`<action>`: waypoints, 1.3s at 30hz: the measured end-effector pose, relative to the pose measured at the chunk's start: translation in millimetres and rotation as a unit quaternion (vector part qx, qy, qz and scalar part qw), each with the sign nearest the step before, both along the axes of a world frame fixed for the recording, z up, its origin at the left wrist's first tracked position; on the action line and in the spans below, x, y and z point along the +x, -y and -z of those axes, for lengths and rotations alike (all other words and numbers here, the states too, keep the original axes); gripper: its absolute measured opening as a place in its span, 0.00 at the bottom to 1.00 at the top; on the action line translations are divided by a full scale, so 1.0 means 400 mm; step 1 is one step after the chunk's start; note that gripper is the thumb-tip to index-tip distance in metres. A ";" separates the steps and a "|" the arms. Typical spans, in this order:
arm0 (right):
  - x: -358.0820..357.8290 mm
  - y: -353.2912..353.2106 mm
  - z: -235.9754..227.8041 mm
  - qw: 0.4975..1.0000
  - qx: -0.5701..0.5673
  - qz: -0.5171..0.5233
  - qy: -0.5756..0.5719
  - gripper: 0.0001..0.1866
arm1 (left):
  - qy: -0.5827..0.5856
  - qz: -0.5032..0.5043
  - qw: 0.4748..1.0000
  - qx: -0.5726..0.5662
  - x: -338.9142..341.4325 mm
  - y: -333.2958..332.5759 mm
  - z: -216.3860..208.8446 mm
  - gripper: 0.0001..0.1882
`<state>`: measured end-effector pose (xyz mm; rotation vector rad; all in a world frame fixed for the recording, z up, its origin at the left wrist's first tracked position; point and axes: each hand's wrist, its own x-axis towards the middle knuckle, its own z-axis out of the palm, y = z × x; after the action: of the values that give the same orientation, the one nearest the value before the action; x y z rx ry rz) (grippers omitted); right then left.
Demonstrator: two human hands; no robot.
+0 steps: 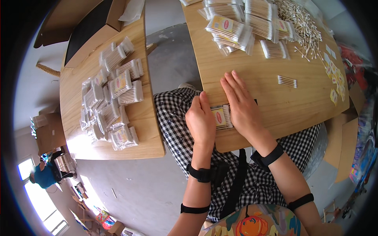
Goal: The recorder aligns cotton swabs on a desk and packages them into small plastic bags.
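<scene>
At the far left, a co-worker in blue is seen in the background. On the left table, an open cardboard box is set at the back, and a heap of filled swab packs is spread in front of it. Across a gap, the right table is reached by both hands. The left hand is placed at its near left edge, fingers curled and thumb extended; whether anything is pinched by it cannot be told. The swab pack, with a yellow card showing at its left part, is lain flat between the hands, its left end just beside the left hand and its right end partly covered by the right hand, which is held open with fingers straight. Farther back, more packs are stacked. To the right, a short row of swabs, a loose swab pile and yellow cards are seen.
</scene>
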<state>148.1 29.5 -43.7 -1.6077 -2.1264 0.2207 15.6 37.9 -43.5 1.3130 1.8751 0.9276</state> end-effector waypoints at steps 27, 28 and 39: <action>-0.074 0.005 -0.006 0.879 -0.071 -0.020 -0.471 0.31 | -0.103 0.037 0.993 0.036 -0.007 0.008 0.000 0.20; -0.058 0.006 -0.008 0.846 -0.072 0.006 -0.528 0.32 | -0.080 0.032 0.996 0.028 -0.018 0.008 -0.007 0.21; -0.072 0.060 -0.005 0.786 -0.085 0.039 -0.611 0.35 | -0.054 0.032 0.998 -0.017 -0.069 0.021 -0.001 0.25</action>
<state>119.3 5.4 -41.6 -1.0634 -1.0095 1.1024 -12.2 29.6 -43.2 1.4189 1.9090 0.8027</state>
